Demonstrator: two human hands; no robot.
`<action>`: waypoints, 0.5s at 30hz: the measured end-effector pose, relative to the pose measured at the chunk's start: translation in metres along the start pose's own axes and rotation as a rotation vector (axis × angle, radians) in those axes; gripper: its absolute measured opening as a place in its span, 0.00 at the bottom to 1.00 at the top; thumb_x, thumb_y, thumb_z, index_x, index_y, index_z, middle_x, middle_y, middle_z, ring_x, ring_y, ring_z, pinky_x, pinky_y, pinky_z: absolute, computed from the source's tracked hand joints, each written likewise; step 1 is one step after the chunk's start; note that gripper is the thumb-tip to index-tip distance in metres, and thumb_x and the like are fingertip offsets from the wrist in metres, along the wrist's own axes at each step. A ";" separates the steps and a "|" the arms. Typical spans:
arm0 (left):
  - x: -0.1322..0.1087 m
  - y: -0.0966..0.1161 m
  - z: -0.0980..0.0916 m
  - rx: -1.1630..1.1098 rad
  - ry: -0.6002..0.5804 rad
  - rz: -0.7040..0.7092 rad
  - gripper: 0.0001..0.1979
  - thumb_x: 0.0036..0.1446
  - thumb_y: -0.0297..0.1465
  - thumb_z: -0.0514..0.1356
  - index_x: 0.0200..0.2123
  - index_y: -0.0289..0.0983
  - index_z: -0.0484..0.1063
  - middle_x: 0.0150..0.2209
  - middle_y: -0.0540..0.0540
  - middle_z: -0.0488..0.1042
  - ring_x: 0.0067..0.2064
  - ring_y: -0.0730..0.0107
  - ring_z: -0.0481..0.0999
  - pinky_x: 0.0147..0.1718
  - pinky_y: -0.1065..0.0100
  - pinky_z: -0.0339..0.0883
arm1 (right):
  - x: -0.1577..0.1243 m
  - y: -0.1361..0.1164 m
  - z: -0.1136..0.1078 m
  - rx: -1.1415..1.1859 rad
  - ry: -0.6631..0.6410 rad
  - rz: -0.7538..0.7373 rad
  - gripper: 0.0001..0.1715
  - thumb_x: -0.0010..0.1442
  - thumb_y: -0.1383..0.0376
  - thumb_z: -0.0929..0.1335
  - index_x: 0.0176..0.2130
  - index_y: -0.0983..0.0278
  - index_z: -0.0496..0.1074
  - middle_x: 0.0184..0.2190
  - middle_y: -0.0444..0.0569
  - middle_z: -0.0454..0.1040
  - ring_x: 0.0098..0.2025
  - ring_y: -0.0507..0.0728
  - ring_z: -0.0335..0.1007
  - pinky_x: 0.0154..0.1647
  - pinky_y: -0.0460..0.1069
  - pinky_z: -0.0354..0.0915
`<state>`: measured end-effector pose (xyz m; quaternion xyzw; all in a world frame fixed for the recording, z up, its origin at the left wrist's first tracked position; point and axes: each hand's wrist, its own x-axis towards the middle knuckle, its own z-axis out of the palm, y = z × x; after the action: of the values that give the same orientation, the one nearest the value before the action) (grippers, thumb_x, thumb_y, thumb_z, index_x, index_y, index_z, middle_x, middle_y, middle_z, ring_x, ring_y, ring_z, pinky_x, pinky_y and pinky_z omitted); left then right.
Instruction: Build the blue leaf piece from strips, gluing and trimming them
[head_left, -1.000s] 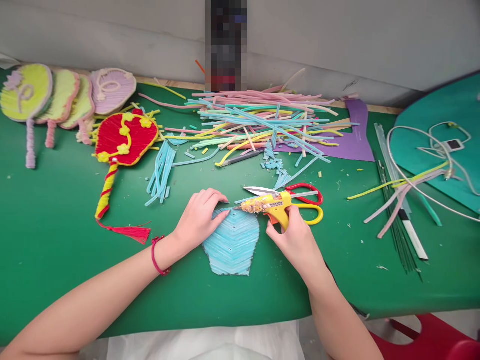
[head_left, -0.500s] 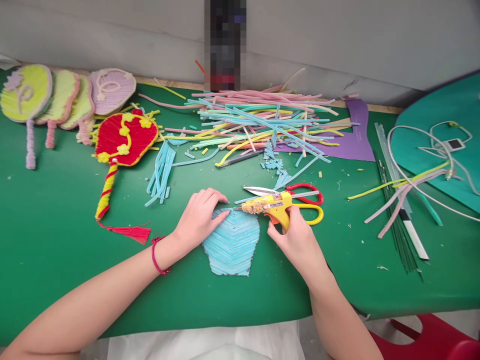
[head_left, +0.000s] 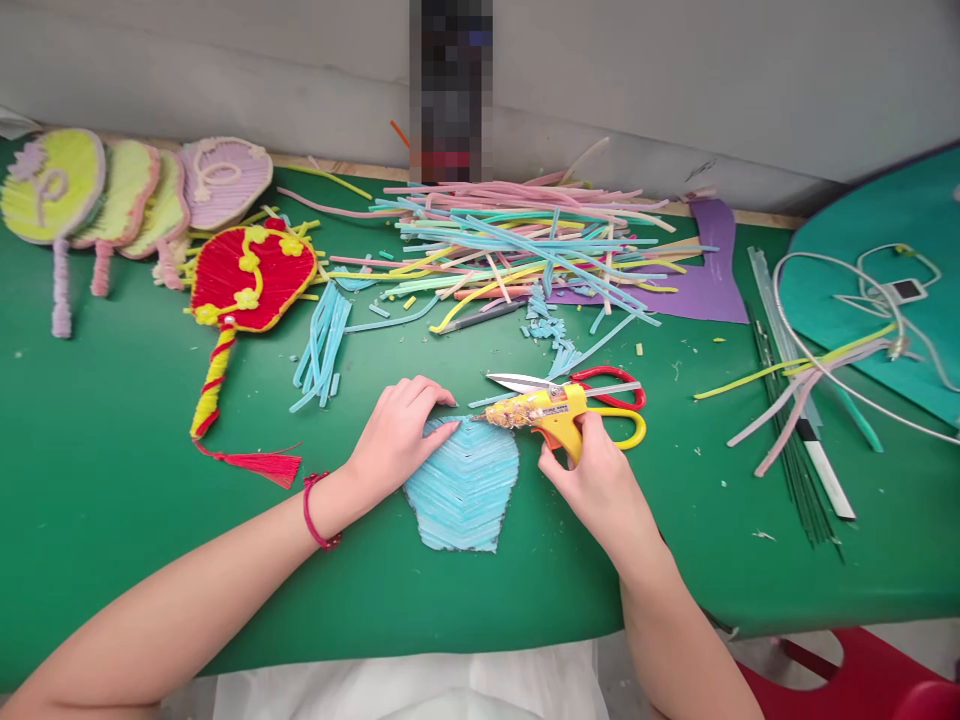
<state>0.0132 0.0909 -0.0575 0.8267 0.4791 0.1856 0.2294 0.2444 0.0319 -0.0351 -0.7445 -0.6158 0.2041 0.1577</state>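
A light-blue fan-shaped panel of pipe cleaners [head_left: 466, 490] lies flat on the green table, its rows meeting in a V pattern. My left hand [head_left: 401, 430] holds its upper left edge, thumb on the surface and fingers curled by the rim. In my right hand [head_left: 592, 470] is a yellow hot glue gun [head_left: 551, 408], with a clear glue stick out of its back. The nozzle, crusted with old glue, points left at the panel's top edge near my left fingertips. Behind the gun lie scissors [head_left: 626, 428] with red and yellow handles, partly covered by it.
Loose coloured pipe cleaners [head_left: 525, 240] pile up at the back over a purple sheet [head_left: 724, 260]. A red fan with a tassel [head_left: 255, 280] and several pastel fans [head_left: 56, 190] lie left. Thin rods [head_left: 795, 450], a white cable [head_left: 832, 395] and a teal board [head_left: 840, 240] are right.
The glue gun and my right hand have shifted very slightly to the right. My left hand and the blue panel stay almost exactly where they were.
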 end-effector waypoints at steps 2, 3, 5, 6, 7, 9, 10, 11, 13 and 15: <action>0.000 0.000 0.000 0.002 0.000 0.000 0.08 0.58 0.34 0.58 0.40 0.38 0.66 0.40 0.46 0.71 0.41 0.63 0.68 0.38 0.62 0.60 | 0.000 0.000 0.000 -0.001 -0.003 0.006 0.14 0.53 0.59 0.62 0.39 0.61 0.58 0.31 0.49 0.71 0.25 0.57 0.69 0.24 0.49 0.61; 0.000 0.000 0.000 0.003 -0.002 -0.001 0.08 0.58 0.34 0.58 0.40 0.38 0.66 0.40 0.46 0.71 0.41 0.63 0.68 0.38 0.63 0.59 | 0.000 0.000 0.000 -0.001 -0.005 0.009 0.14 0.53 0.59 0.62 0.39 0.61 0.58 0.31 0.50 0.71 0.25 0.57 0.69 0.24 0.49 0.61; 0.000 0.000 0.000 0.006 -0.005 -0.002 0.08 0.58 0.33 0.58 0.40 0.38 0.66 0.40 0.46 0.71 0.41 0.63 0.68 0.39 0.63 0.59 | 0.000 0.000 0.000 0.004 -0.006 0.013 0.14 0.53 0.59 0.62 0.39 0.62 0.58 0.32 0.50 0.71 0.25 0.57 0.68 0.24 0.49 0.61; 0.000 0.000 0.000 0.006 -0.004 -0.002 0.08 0.58 0.33 0.58 0.40 0.38 0.66 0.40 0.46 0.71 0.41 0.64 0.68 0.39 0.63 0.59 | 0.000 0.000 0.000 0.006 -0.007 0.014 0.14 0.53 0.59 0.62 0.39 0.62 0.58 0.32 0.50 0.71 0.25 0.57 0.68 0.25 0.49 0.61; 0.001 0.000 0.000 0.005 -0.004 -0.002 0.08 0.58 0.33 0.58 0.40 0.38 0.66 0.40 0.46 0.71 0.41 0.64 0.68 0.39 0.63 0.59 | 0.000 0.000 0.000 0.009 -0.006 0.014 0.14 0.53 0.59 0.62 0.39 0.62 0.58 0.32 0.51 0.71 0.26 0.57 0.68 0.25 0.49 0.61; 0.001 0.000 0.000 0.002 -0.003 -0.004 0.08 0.58 0.33 0.58 0.40 0.38 0.66 0.40 0.46 0.71 0.41 0.64 0.68 0.39 0.63 0.59 | 0.000 0.000 0.000 0.007 0.000 0.012 0.14 0.53 0.58 0.62 0.39 0.62 0.58 0.32 0.51 0.71 0.25 0.57 0.68 0.25 0.50 0.61; 0.001 0.000 0.000 0.001 -0.003 -0.005 0.08 0.58 0.33 0.58 0.40 0.38 0.66 0.40 0.46 0.71 0.41 0.64 0.68 0.39 0.63 0.59 | 0.000 0.001 0.000 0.003 0.006 0.012 0.14 0.52 0.58 0.62 0.39 0.62 0.58 0.32 0.51 0.71 0.25 0.57 0.68 0.25 0.50 0.61; 0.001 0.000 0.000 0.001 -0.005 -0.006 0.08 0.58 0.34 0.58 0.40 0.38 0.66 0.40 0.46 0.71 0.41 0.63 0.68 0.39 0.63 0.59 | 0.000 0.001 0.000 0.000 0.011 0.013 0.14 0.52 0.58 0.62 0.38 0.62 0.58 0.32 0.51 0.71 0.25 0.57 0.68 0.25 0.50 0.61; 0.001 0.000 0.000 0.003 -0.007 -0.006 0.08 0.58 0.33 0.58 0.40 0.39 0.66 0.40 0.46 0.71 0.41 0.63 0.68 0.39 0.63 0.59 | 0.001 0.000 0.000 -0.003 0.016 0.018 0.14 0.52 0.58 0.63 0.38 0.61 0.58 0.30 0.50 0.71 0.25 0.57 0.67 0.25 0.50 0.61; 0.000 0.000 0.000 0.003 -0.006 -0.005 0.07 0.58 0.33 0.58 0.40 0.39 0.66 0.40 0.46 0.71 0.41 0.63 0.68 0.39 0.63 0.59 | 0.001 0.000 -0.001 0.002 0.018 0.035 0.14 0.52 0.58 0.63 0.37 0.61 0.57 0.29 0.49 0.71 0.25 0.57 0.67 0.24 0.49 0.60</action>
<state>0.0135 0.0911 -0.0569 0.8264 0.4808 0.1817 0.2300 0.2447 0.0331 -0.0343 -0.7567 -0.6011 0.2008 0.1605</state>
